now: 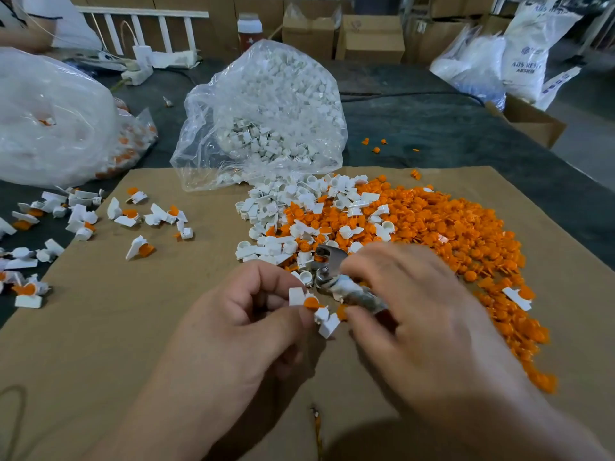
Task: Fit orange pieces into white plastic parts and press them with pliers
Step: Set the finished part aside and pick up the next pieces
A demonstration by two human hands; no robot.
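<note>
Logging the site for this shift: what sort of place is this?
Probably a small factory or warehouse assembly bench: a clear bag of white parts, a heap of orange pieces, cardboard boxes behind.

The left forearm (159, 410) stretches in from 7 o'clock and the right forearm (499, 410) from 5 o'clock, so the hands meet just below the middle of the view. The left hand (253, 314) shows its back. Its fingers are curled, and thumb and forefinger pinch a white part (296, 296) with an orange piece (311, 302) sitting in it. The right hand (409, 311), at its 3 o'clock and blurred, curls round the handles of the pliers (327, 272), whose head points toward 10 o'clock.
</note>
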